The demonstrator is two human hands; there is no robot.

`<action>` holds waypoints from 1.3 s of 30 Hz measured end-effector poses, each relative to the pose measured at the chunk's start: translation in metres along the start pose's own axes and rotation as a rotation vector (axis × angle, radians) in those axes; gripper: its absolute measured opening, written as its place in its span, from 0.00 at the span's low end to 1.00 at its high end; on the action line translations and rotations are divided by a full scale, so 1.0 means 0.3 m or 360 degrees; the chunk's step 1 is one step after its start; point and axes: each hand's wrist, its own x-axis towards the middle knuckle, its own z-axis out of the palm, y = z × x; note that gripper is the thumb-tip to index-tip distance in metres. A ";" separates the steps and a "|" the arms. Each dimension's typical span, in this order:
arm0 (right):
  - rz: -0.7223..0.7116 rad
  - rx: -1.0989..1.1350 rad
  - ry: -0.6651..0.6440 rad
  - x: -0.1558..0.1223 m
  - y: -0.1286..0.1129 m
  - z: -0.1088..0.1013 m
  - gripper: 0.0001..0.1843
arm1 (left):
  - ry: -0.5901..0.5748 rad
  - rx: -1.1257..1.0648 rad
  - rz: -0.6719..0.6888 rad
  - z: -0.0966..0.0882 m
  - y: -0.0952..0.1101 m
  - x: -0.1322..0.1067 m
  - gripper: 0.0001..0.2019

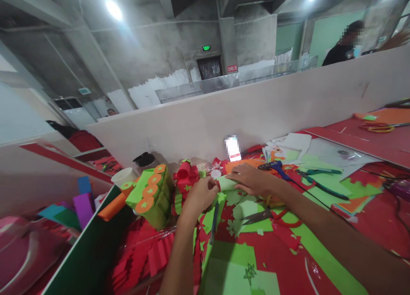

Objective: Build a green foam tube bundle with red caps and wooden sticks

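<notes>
Between my hands lies a small pale-green roll (pixel 226 183), which looks like craft foam or paper, with red showing at its left end. My left hand (pixel 201 196) pinches at that red end, thumb and forefinger together. My right hand (pixel 251 179) is laid over the other end, its fingers holding the roll from above. Just below are scissors (pixel 259 217) with red handles, lying on green cut scraps (pixel 237 226). To the left of my left hand are bundled red rolls (pixel 184 171) and green rolls with orange, star-marked tops (pixel 150 191).
A lit phone (pixel 232 149) leans on the white partition (pixel 188 128). Green-handled pliers (pixel 323 188), a blue glue gun (pixel 279 169) and its cord lie right. Red strips (pixel 144 261) fill the lower left beside a dark green board (pixel 86 243). A person (pixel 341 49) is beyond the partition.
</notes>
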 end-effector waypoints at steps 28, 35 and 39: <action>0.0270 0.1676 0.0264 -0.102 0.131 -0.060 0.16 | 0.0168 0.0206 0.0850 0.014 0.069 -0.031 0.27; 0.0395 0.1928 0.0207 -0.091 0.122 -0.026 0.23 | 0.0210 0.0499 0.0542 0.018 0.086 -0.028 0.20; 0.0541 0.1838 0.0292 -0.057 0.088 -0.032 0.19 | 0.0168 0.0610 0.0414 0.017 0.093 -0.032 0.20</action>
